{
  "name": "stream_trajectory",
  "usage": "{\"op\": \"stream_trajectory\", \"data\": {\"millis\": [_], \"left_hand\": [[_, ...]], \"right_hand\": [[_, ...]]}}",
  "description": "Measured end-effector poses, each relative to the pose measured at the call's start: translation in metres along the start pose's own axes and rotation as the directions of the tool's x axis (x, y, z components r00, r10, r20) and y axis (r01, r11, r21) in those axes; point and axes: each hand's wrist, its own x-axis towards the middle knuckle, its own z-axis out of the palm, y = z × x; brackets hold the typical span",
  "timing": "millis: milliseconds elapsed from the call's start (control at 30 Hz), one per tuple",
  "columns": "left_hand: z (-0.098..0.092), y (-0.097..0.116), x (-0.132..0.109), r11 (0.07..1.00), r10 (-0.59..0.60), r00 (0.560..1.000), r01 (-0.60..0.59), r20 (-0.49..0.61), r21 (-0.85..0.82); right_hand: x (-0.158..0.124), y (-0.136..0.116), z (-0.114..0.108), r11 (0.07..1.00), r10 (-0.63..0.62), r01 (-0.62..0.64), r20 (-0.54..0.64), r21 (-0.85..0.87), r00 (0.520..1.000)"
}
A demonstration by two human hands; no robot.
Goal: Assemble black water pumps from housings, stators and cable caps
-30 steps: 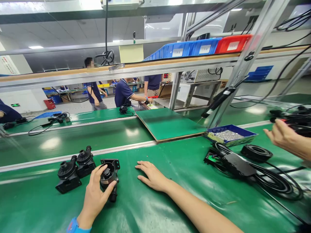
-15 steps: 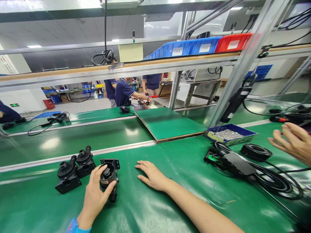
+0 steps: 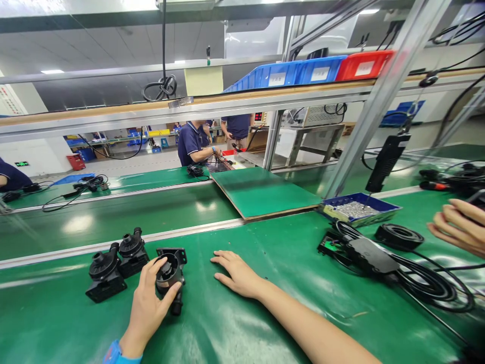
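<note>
My left hand (image 3: 146,298), with a blue band at the wrist, has thumb and fingers curled round a black pump housing (image 3: 169,280). The housing rests on the green bench mat (image 3: 227,328), and its round opening faces up. Just left of that hand stand two more black pumps, one nearer (image 3: 104,273) and one behind it (image 3: 132,250), both with spouts upward. Flat on the mat, to the right of the housing, lies my right hand (image 3: 237,275). Its fingers are stretched out and it holds nothing.
A co-worker's hand (image 3: 460,225) is at the right edge. Near it are a black electric screwdriver (image 3: 388,159) hanging over a blue tray of small metal parts (image 3: 361,217), coiled black cable (image 3: 432,283) and a black tape roll (image 3: 399,236). A green board (image 3: 265,192) bridges the line.
The hanging screwdriver has swung right and stands more upright over the tray. The co-worker's hand has shifted right, its fingers more curled. My own hands and the pumps stay put.
</note>
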Motion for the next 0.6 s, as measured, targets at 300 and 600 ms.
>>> {"op": "stream_trajectory", "data": {"millis": [300,600], "left_hand": [[-0.0008,0.001,0.0003,1.0,-0.01,1.0,0.01,0.008,-0.011],[-0.0013,0.0004,0.0003,1.0,-0.008,1.0,0.008,0.007,-0.004]], "right_hand": [[0.0,-0.0006,-0.0005,1.0,0.005,-0.005,0.008,0.003,1.0],[0.0005,0.0005,0.0007,1.0,0.005,-0.005,0.009,-0.001,1.0]]}}
